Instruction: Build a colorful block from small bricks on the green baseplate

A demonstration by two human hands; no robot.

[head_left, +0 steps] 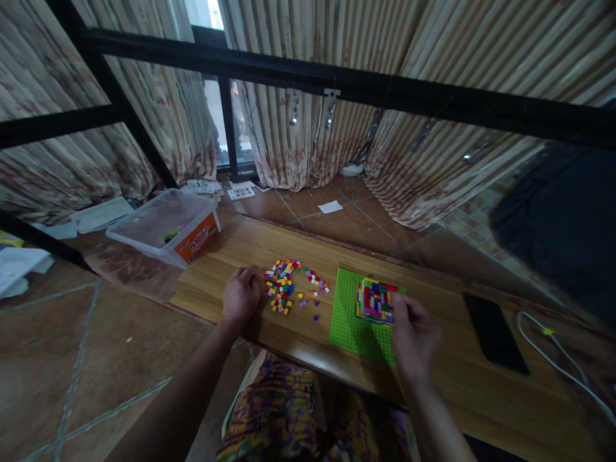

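Right hand [414, 333], grip pinched at the near edge of a stiff, light brick block [376, 300] on a green baseplate [349, 317]; left hand [240, 294] curled loosely beside small, slippery loose bricks [282, 285] on the table [231, 253].

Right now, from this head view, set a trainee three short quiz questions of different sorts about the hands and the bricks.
1. True or false: the left hand rests on the wooden table beside the pile of loose small bricks.
2. Multiple choice: the multicoloured brick build stands on A) a green baseplate, B) the black phone, C) the clear plastic box.
3. Fill in: the right hand is at the build's ___ edge, as the picture shows it.

Key: 1 true; 2 A; 3 right. Whether the right hand's fingers pinch a brick cannot be told: they are blurred.
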